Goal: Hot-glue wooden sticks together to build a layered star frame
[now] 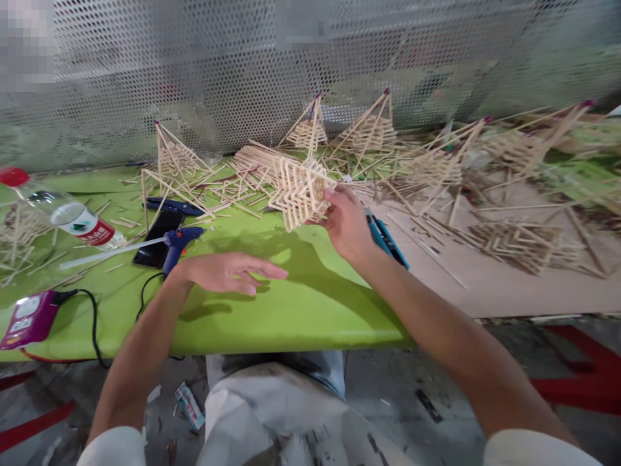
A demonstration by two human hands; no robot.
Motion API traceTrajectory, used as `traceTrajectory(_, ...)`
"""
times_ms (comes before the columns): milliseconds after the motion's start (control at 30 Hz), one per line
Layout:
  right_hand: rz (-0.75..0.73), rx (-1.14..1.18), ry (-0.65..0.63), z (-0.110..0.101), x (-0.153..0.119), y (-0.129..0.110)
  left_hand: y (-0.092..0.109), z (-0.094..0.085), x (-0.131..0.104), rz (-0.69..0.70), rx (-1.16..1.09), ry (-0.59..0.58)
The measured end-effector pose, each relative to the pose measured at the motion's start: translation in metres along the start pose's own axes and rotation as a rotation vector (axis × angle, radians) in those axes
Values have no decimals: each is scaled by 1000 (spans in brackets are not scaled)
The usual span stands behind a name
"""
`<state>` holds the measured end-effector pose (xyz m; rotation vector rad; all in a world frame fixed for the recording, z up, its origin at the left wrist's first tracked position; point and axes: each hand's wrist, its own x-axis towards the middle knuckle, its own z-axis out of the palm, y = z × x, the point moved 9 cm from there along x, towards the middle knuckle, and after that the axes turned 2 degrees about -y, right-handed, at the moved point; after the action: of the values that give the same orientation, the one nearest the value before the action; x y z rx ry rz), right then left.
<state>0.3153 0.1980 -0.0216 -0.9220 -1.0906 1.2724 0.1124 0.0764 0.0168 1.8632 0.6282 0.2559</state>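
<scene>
My right hand (347, 220) grips the right side of a stacked wooden-stick frame (298, 194), lifted a little above the green tabletop. Its layers of thin sticks form a zigzag, star-like pattern. Fingers stretched and apart, my left hand (237, 272) hovers over the green surface with nothing in it. Close to that hand lies a blue glue gun (180, 246) with a long whitish glue stick (116, 251) in its back. A black phone (159, 236) rests beside the gun. Teal-handled pliers (385, 239) lie just beyond my right wrist.
Several pyramid-like stick frames (371, 129) stand along the perforated metal screen (233, 77). Loose sticks (257, 165) are piled at the back. At left are a water bottle (72, 217), a purple power box (32, 317) with cords, and dark blue pliers (174, 206). A pinkish board (436, 259) covers the right.
</scene>
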Motion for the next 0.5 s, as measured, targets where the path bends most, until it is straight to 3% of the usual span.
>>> traceTrajectory(67,10,-13,38,-3,-2,0,0,-5,-5,-35,-33,0)
traceTrajectory(100,13,-23,53,-4,-3,0,-2,-18,-7,-36,-17,104)
traceTrajectory(167,14,-49,76,-5,-5,-1,-10,-54,-17,-49,52,427)
traceTrajectory(233,8,-74,90,-5,-6,-2,-22,-77,-26,-78,143,644)
traceTrajectory(267,1,-82,94,-5,-6,-3,-24,-90,-36,-133,333,814)
traceTrajectory(300,-7,-85,97,-5,-6,-3,-26,-96,-40,-208,519,897)
traceTrajectory(367,-28,-80,105,-6,-5,-4,-32,-99,-42,-281,673,936)
traceTrajectory(500,-89,-34,130,-16,3,-5,-46,-94,-35,-358,753,806)
